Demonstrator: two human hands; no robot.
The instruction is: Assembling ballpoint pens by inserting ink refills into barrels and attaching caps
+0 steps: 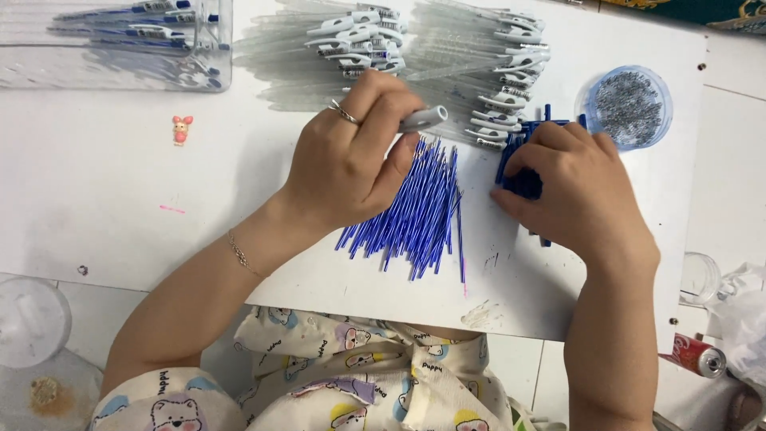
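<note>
Pen barrel (pixel 423 119) in left hand (pixel 351 156), above white board (pixel 120 199).

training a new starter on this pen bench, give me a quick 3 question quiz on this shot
1. True or false: the left hand holds a pen barrel.
2. What lies under that hand? A) blue refills B) scissors C) tape
3. What does the right hand rest on?

Key
1. True.
2. A, the fanned blue refills.
3. A pile of small blue parts, beside the round tub of springs.
</note>
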